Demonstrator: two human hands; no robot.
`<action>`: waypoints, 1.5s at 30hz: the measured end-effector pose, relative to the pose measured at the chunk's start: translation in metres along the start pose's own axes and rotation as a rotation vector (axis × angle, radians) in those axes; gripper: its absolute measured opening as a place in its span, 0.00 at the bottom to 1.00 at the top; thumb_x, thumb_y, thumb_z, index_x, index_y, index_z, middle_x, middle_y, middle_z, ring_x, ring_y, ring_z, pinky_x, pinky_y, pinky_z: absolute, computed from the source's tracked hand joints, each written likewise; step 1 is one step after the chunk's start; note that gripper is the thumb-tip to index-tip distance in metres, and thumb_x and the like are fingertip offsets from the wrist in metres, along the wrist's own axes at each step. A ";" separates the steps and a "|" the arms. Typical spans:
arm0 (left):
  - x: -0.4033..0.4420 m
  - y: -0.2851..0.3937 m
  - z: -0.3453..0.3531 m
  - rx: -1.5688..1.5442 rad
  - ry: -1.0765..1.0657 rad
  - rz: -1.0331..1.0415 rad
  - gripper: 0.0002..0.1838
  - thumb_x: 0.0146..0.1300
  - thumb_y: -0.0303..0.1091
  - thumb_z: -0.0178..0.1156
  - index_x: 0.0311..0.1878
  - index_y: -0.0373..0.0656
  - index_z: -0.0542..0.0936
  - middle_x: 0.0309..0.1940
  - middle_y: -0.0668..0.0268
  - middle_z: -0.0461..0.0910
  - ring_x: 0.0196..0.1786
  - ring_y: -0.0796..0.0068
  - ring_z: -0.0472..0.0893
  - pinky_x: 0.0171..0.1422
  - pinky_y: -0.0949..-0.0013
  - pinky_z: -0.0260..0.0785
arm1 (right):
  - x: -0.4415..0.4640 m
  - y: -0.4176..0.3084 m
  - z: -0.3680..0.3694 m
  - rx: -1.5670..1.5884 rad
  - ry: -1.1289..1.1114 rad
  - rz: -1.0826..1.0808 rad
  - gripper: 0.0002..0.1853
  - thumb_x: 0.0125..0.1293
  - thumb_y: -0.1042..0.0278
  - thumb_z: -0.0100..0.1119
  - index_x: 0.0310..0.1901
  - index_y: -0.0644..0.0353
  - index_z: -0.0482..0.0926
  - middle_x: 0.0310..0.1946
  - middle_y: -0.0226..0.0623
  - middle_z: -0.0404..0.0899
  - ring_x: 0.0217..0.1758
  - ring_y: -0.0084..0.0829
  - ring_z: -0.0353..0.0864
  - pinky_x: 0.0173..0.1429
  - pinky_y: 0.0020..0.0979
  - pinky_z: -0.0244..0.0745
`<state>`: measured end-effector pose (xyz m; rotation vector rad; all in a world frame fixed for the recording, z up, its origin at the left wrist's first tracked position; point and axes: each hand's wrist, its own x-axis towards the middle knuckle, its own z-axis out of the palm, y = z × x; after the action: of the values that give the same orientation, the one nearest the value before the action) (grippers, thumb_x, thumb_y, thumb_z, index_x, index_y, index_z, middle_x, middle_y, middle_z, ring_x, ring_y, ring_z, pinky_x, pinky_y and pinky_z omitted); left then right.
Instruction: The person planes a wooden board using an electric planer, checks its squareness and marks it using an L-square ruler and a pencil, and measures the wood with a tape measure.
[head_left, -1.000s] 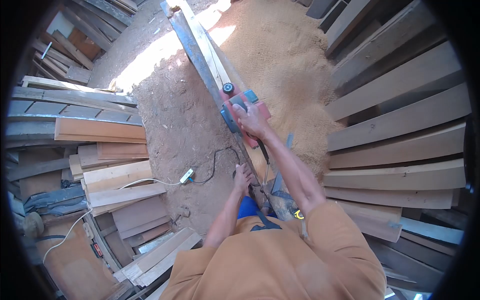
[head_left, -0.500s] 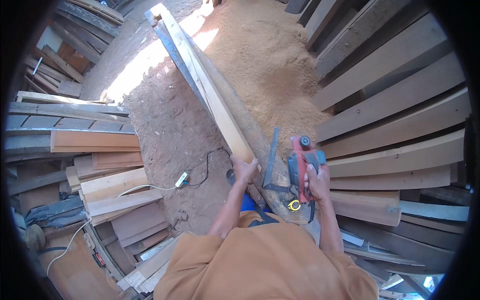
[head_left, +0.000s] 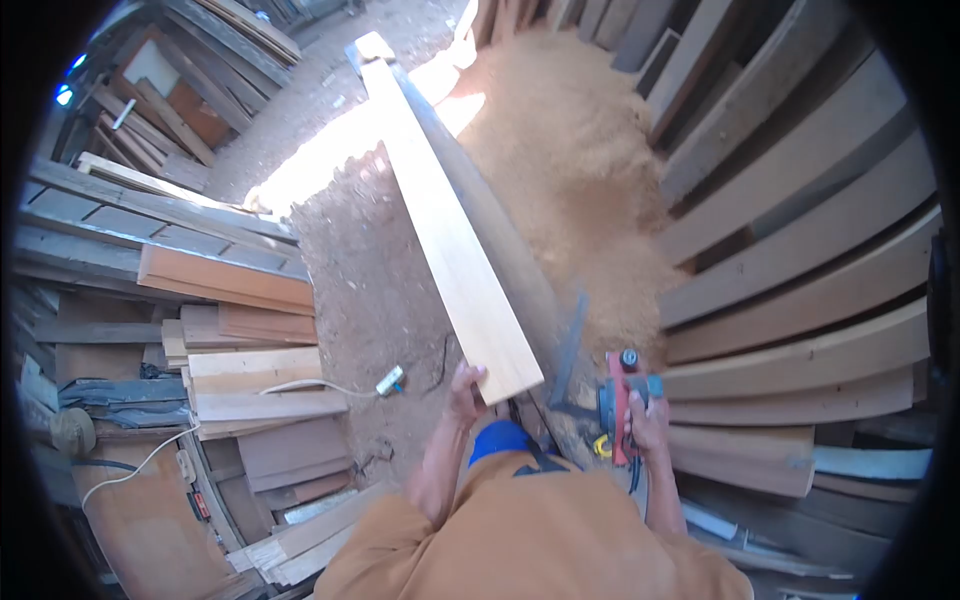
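The board (head_left: pixel 445 235) has turned from its narrow side to its broad face. It lies along the beam (head_left: pixel 510 235), its near left corner pinched by the left hand (head_left: pixel 466 394). The right hand (head_left: pixel 649 422) wraps the planer (head_left: pixel 616 408). The board looks stiff, fairly light, best held by its edges; the planer, heavier, by its handle.

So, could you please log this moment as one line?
left grip: on pale board, near end | right grip: holding red planer | L-shaped bar: between board and planer
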<state>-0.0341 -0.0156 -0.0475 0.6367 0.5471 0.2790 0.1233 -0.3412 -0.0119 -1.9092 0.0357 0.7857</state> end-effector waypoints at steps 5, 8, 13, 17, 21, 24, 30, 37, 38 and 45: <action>-0.003 0.006 -0.010 -0.096 -0.021 -0.060 0.45 0.60 0.49 0.67 0.76 0.35 0.64 0.66 0.52 0.77 0.68 0.54 0.80 0.73 0.50 0.73 | 0.004 -0.018 0.022 -0.031 -0.111 -0.072 0.25 0.77 0.45 0.56 0.58 0.61 0.81 0.23 0.26 0.76 0.21 0.19 0.76 0.26 0.25 0.72; -0.007 0.008 -0.012 -0.108 0.010 -0.063 0.44 0.62 0.50 0.68 0.75 0.36 0.65 0.65 0.52 0.78 0.67 0.55 0.80 0.73 0.50 0.74 | 0.016 -0.011 0.035 -0.060 -0.192 -0.097 0.27 0.77 0.44 0.56 0.59 0.62 0.80 0.24 0.26 0.77 0.22 0.19 0.77 0.26 0.25 0.73; -0.005 0.001 -0.035 -0.040 0.043 -0.025 0.39 0.67 0.53 0.63 0.72 0.34 0.69 0.61 0.53 0.81 0.62 0.59 0.83 0.69 0.55 0.76 | 0.022 -0.029 0.059 -0.083 -0.266 -0.119 0.27 0.77 0.43 0.56 0.58 0.63 0.79 0.24 0.27 0.77 0.22 0.19 0.77 0.27 0.25 0.73; -0.022 0.017 -0.013 -0.132 0.141 0.005 0.40 0.72 0.60 0.54 0.73 0.35 0.69 0.64 0.54 0.80 0.63 0.58 0.83 0.71 0.55 0.74 | 0.033 -0.036 0.074 -0.168 -0.303 -0.115 0.25 0.78 0.45 0.56 0.56 0.62 0.79 0.24 0.26 0.77 0.21 0.19 0.76 0.27 0.26 0.73; -0.020 0.014 -0.041 -0.329 0.026 -0.045 0.35 0.79 0.59 0.46 0.72 0.38 0.71 0.63 0.54 0.81 0.64 0.58 0.82 0.72 0.53 0.74 | 0.047 -0.041 0.092 -0.110 -0.350 -0.090 0.26 0.76 0.46 0.59 0.57 0.65 0.79 0.24 0.28 0.77 0.22 0.19 0.75 0.26 0.27 0.70; -0.016 0.012 -0.036 -0.220 0.178 0.022 0.33 0.81 0.56 0.45 0.74 0.38 0.70 0.69 0.55 0.78 0.68 0.57 0.79 0.74 0.54 0.71 | 0.055 -0.049 0.107 -0.095 -0.367 -0.095 0.27 0.76 0.46 0.59 0.59 0.66 0.77 0.24 0.27 0.76 0.21 0.18 0.73 0.25 0.26 0.69; -0.034 0.020 -0.036 -0.391 0.080 0.074 0.33 0.80 0.55 0.47 0.75 0.39 0.69 0.70 0.54 0.76 0.69 0.56 0.79 0.75 0.50 0.71 | 0.078 -0.060 0.144 -0.004 -0.335 -0.066 0.26 0.78 0.45 0.57 0.57 0.65 0.78 0.24 0.27 0.76 0.23 0.18 0.75 0.25 0.26 0.70; -0.040 0.064 0.054 -0.616 -0.306 0.028 0.47 0.70 0.67 0.52 0.81 0.41 0.61 0.75 0.40 0.66 0.71 0.35 0.74 0.75 0.35 0.66 | 0.099 -0.062 0.182 0.047 -0.295 -0.070 0.22 0.79 0.46 0.55 0.53 0.60 0.81 0.24 0.25 0.76 0.23 0.19 0.77 0.28 0.26 0.73; -0.034 0.057 0.049 -0.664 -0.366 0.026 0.48 0.69 0.67 0.53 0.81 0.42 0.60 0.76 0.39 0.62 0.73 0.34 0.71 0.77 0.35 0.64 | 0.101 -0.060 0.186 0.066 -0.279 -0.094 0.21 0.78 0.47 0.55 0.52 0.60 0.81 0.24 0.25 0.76 0.23 0.20 0.77 0.27 0.26 0.73; -0.033 0.034 0.016 -0.751 -0.425 -0.023 0.51 0.65 0.68 0.58 0.82 0.44 0.59 0.76 0.37 0.61 0.72 0.35 0.71 0.76 0.36 0.63 | 0.122 -0.057 0.204 0.133 -0.289 -0.060 0.21 0.78 0.45 0.56 0.49 0.58 0.79 0.25 0.26 0.77 0.24 0.20 0.77 0.28 0.26 0.74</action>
<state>-0.0552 -0.0104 -0.0025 -0.0487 0.0169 0.2917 0.1370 -0.1082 -0.0843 -1.6495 -0.1441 0.9863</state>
